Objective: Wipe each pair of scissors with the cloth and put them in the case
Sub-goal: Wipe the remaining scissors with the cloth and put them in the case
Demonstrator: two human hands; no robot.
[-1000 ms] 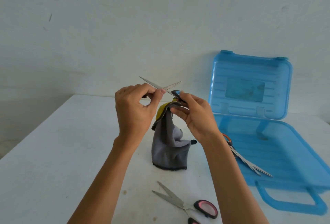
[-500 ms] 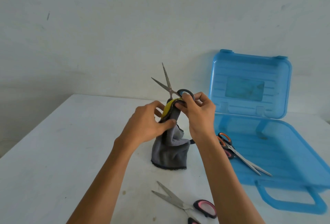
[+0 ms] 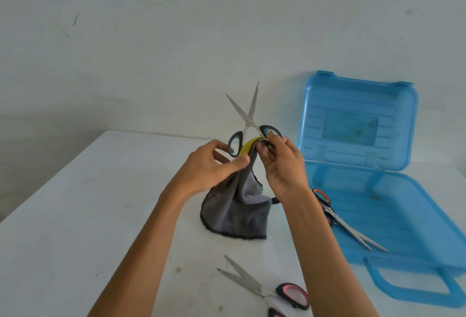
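Open-bladed steel scissors w/ blue-black handles (image 3: 249, 120) stand tips-up just above both hands, R hand (image 3: 283, 165) pinching one handle loop, L hand (image 3: 211, 168) pinching grey-yellow cloth (image 3: 237, 215) below them.

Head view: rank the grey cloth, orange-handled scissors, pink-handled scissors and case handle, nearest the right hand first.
1. Grey cloth: touching the right hand.
2. Orange-handled scissors: in the case, to its right.
3. Pink-handled scissors: on the table, nearer the camera.
4. Case handle: far lower right.
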